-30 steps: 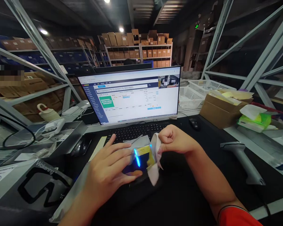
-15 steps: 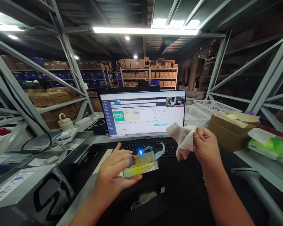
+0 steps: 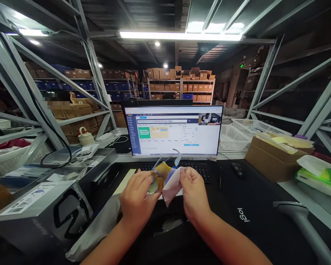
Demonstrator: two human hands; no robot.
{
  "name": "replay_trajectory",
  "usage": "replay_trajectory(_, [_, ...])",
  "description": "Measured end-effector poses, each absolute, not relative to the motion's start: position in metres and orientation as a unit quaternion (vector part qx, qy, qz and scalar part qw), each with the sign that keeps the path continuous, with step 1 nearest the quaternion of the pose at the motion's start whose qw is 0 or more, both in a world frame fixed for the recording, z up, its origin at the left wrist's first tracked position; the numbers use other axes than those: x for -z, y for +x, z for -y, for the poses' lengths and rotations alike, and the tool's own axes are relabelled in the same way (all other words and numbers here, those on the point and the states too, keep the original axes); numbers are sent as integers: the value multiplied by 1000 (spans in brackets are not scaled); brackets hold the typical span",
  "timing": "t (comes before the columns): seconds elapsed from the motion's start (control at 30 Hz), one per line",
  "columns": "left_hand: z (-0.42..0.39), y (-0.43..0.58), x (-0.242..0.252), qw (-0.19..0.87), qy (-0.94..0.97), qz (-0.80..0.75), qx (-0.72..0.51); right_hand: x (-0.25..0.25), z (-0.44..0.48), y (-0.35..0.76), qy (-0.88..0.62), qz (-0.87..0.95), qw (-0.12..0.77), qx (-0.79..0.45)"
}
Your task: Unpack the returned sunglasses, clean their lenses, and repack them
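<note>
My left hand (image 3: 138, 193) pinches a thin, see-through yellow-tinted lens-like piece (image 3: 163, 170), held up over the desk in front of the keyboard. A curled clear strip (image 3: 177, 157) sticks up beyond its far side. In my right hand (image 3: 194, 189) is a white cleaning cloth (image 3: 172, 187) with zigzag edges, its fingers closed on the bunched upper part. The cloth overlaps the right side of the lens-like piece; whether it presses on it I cannot tell. Below the hands lies a dark object with a shiny patch (image 3: 171, 225), too dim to name.
A monitor (image 3: 176, 147) stands behind the keyboard (image 3: 201, 171). At the right are a barcode scanner (image 3: 295, 209), a mouse (image 3: 237, 169), a cardboard box (image 3: 267, 156) and a tissue pack (image 3: 317, 178). A grey printed box (image 3: 41, 221) and a metal tray (image 3: 110, 162) stand left.
My right hand has brought the cloth left and down against or beside the yellow-tinted piece. That piece has tilted in my left hand. The view has turned slightly left.
</note>
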State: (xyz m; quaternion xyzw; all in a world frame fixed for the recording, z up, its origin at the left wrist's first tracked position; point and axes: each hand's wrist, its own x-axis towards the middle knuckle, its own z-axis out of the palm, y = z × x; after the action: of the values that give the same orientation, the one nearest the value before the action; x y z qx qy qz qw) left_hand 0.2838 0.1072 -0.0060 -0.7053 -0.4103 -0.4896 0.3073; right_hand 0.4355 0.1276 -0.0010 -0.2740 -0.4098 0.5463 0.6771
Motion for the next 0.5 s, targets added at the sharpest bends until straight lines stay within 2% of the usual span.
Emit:
replay_trajectory(0.17, [-102,295,5,345,-764,329,435,-9,-130,444,-218,277,664,-659])
replay_trajectory(0.3, [-98,299,7,349,-766,303,447,-17,-128,449,-197,238,633,-710])
replay_trajectory(0.4, [-95,298,13,365,-739,330,460,-5,-115,433,-198,304,661,-657])
replay_trajectory(0.5, [-92,296,19,382,-705,370,470,18,-98,413,-262,414,702,-517])
